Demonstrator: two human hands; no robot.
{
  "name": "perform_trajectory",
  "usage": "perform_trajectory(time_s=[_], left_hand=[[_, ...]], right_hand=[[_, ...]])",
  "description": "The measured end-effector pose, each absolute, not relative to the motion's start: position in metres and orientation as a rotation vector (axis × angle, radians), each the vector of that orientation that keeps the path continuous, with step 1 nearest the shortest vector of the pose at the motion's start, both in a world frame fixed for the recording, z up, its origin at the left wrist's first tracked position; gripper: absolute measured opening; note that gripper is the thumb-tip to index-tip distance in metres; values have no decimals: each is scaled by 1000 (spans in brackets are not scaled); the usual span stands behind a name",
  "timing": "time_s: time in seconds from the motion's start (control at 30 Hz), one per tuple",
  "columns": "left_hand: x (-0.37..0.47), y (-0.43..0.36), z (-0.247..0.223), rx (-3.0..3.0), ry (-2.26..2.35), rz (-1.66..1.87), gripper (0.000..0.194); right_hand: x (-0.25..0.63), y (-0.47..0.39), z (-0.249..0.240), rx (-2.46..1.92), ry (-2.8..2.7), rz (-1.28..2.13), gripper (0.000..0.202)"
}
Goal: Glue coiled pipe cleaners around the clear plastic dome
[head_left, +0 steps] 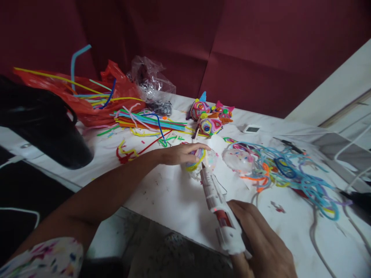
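Observation:
My right hand [257,239] is closed around a white hot glue gun [214,204] with a red section in its body. The nozzle points away from me and is at the near side of a small clear round piece [213,159], partly covered with yellow and purple strands. I cannot tell whether it touches. Over the top of that piece, the fingers of my left hand [184,153] are curled and grip it at the table. They hide part of its left side. To its right lies another clear round piece [239,160] with pink spots.
Finished colourful fish-like figures [211,119] stand behind. A bundle of pipe cleaners [153,122] and a red plastic bag [113,104] lie left, beside a black tumbler [49,123]. Tangled blue strands [301,177], a cable [315,239] and a small display [251,129] are right.

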State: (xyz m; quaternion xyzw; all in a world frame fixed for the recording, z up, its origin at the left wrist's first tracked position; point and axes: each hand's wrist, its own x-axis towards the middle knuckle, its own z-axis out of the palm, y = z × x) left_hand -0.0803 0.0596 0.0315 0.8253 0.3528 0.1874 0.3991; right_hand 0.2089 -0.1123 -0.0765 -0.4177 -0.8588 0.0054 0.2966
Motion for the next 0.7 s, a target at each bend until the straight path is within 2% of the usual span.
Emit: perform_trajectory(time_s=[0.2, 0.4, 0.57, 0.7], left_hand=[[-81, 60, 31, 2125, 883, 467, 51], [-81, 62, 29, 2150, 882, 456, 50], [-81, 62, 30, 2173, 872, 424, 50], [-81, 61, 31, 2186, 884, 411, 49]], right_hand=[[209, -110, -73, -1097, -2296, -24, 71], [187, -113, -70, -1175, -2147, -16, 55], [193, -104, -64, -1047, -2271, -100, 58], [196, -99, -61, -1018, -2283, -120, 52]])
